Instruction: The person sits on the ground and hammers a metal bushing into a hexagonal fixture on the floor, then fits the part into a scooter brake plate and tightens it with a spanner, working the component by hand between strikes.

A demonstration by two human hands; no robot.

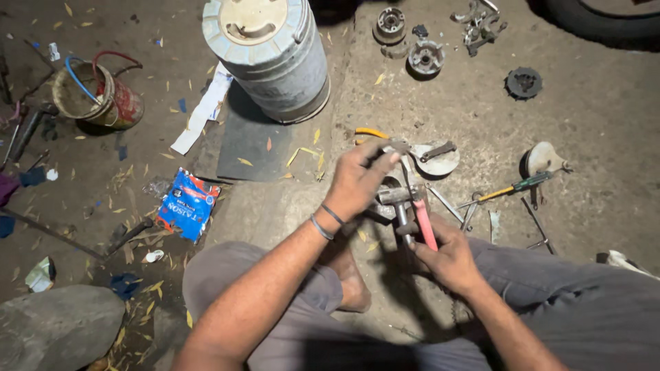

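The left hand (357, 180) closes its fingers (382, 165) around a small metal part (393, 194), and the right hand (447, 257) grips the pink handle of pliers (421, 218) biting that part, both just above the floor (605, 124) between the person's knees. A steady left grip with the pliers kept square should prevent slipping. A screwdriver (512, 189) lies nearby, a metal drum (271, 55) toward the floor's far edge.
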